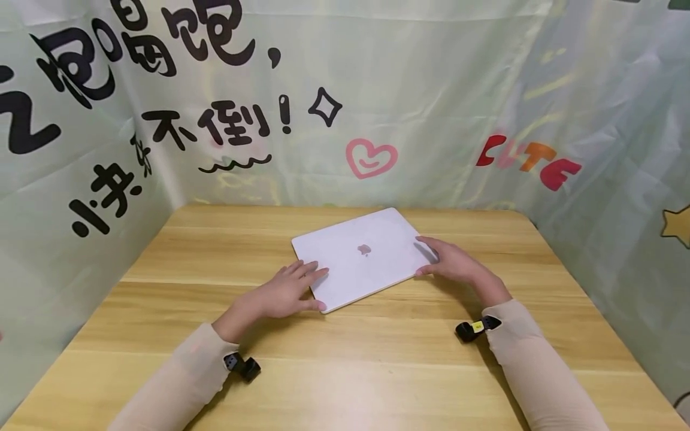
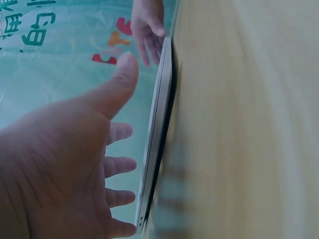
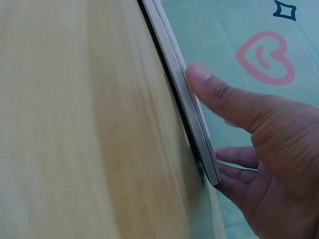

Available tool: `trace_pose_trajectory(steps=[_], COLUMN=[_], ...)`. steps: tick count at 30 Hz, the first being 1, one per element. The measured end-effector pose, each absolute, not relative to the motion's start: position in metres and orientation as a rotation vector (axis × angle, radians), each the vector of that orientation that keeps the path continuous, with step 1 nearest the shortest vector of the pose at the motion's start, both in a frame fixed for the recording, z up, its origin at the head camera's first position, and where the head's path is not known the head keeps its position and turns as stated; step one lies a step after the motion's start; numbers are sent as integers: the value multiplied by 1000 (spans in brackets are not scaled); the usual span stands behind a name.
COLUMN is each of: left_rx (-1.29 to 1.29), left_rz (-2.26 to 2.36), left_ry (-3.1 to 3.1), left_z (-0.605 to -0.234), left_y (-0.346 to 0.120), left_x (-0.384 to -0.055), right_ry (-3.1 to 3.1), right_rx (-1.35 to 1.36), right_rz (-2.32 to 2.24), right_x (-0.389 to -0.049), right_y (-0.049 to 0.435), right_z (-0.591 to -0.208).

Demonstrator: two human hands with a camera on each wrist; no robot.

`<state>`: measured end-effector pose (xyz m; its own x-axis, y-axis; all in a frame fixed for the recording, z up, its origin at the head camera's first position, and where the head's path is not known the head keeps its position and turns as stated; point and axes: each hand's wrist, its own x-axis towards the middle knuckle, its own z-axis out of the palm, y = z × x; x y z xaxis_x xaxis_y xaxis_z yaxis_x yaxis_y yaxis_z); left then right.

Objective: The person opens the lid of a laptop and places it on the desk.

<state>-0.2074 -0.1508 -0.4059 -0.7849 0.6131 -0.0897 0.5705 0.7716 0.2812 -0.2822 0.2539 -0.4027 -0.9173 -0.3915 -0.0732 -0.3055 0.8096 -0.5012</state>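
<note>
A closed silver laptop (image 1: 350, 269) with an apple logo on its lid lies turned at an angle on the wooden table. At its left end is my left hand (image 1: 286, 290), fingers spread and fairly straight, fingertips over the edge and the thumb at the near left corner. My right hand (image 1: 455, 261) is at the opposite end, its thumb by the near right corner and its fingers along the right side. In the right wrist view the thumb (image 3: 214, 89) meets the laptop's front edge (image 3: 192, 109); the other fingers are loosely extended beside the corner.
The wooden table (image 1: 377, 371) stretches out around the laptop. A printed cloth (image 1: 431, 78) with lettering, a heart and a star hangs behind and at both sides. Small black cameras sit at the left cuff (image 1: 242, 366) and right cuff (image 1: 477, 328).
</note>
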Motion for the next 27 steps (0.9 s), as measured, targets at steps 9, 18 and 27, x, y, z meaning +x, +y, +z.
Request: trace_pose_trajectory(steps=[9,18,27], left_rx=[955,941,950], left_rz=[342,370,359], left_ry=[2767,2758,2732], left_z=[-412,-410,-403], left_y=[-141,-141,-148], left_x=[-205,-202,-203], right_ry=[2838,2856,2893], right_rx=[-507,-504,-545], right_rz=[-697,-647,-561], right_x=[-282,-275,-260], right_y=[255,250,239], right_z=[-405,-404,-402])
